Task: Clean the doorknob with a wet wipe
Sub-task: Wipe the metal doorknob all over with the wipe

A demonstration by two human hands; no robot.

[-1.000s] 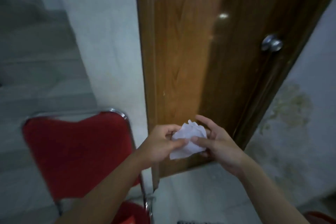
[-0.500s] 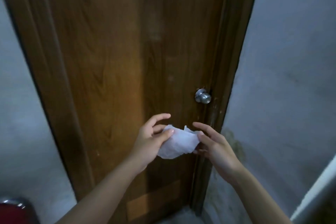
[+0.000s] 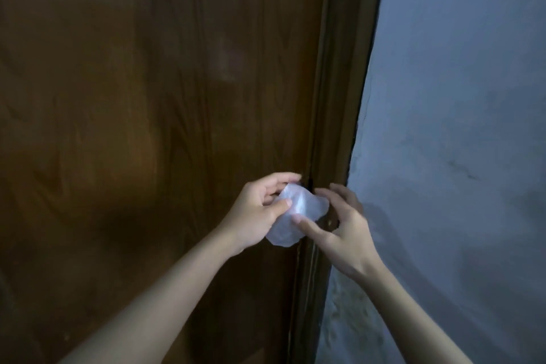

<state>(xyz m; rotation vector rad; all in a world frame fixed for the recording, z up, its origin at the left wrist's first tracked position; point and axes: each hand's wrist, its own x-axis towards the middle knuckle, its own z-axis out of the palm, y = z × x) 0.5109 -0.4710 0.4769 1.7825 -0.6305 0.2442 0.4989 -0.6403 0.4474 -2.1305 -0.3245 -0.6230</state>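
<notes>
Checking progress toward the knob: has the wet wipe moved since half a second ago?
Yes. The wet wipe has gone up and right to the door's latch edge, where the knob showed; the knob is now hidden behind it.

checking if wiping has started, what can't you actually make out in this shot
Head view only:
- Doorknob: not visible, hidden behind the wet wipe and both hands, so contact cannot be confirmed.
- Left hand: thumb lies on the wipe; what its fingertips touch behind it is hidden.
- Right hand: fingers partly blurred.
- Door: top and bottom cut off by the frame edges.
- Gap at the door frame: too dark to read.
</notes>
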